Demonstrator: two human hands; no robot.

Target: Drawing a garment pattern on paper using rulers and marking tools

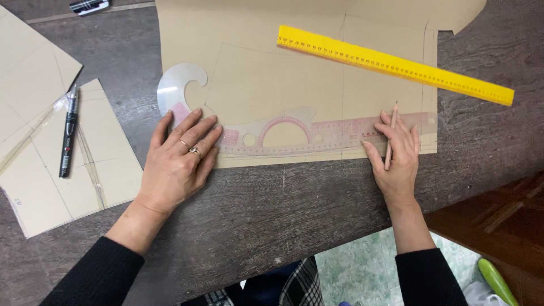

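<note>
A clear plastic pattern ruler (283, 133) with pink markings and a hooked curved end lies along the lower edge of a large brown paper sheet (266, 79) with pencil lines. My left hand (178, 161) lies flat with fingers spread, pressing down the ruler's left part beside the hook. My right hand (396, 158) rests on the ruler's right end and holds a pencil (391, 136) between its fingers, tip pointing away from me.
A long yellow ruler (396, 65) lies slanted across the paper's upper right. At left, cut brown paper pieces (51, 170) carry a black marker (68, 136). The dark wooden table (272, 209) ends near me; a green object (496, 280) shows at the lower right.
</note>
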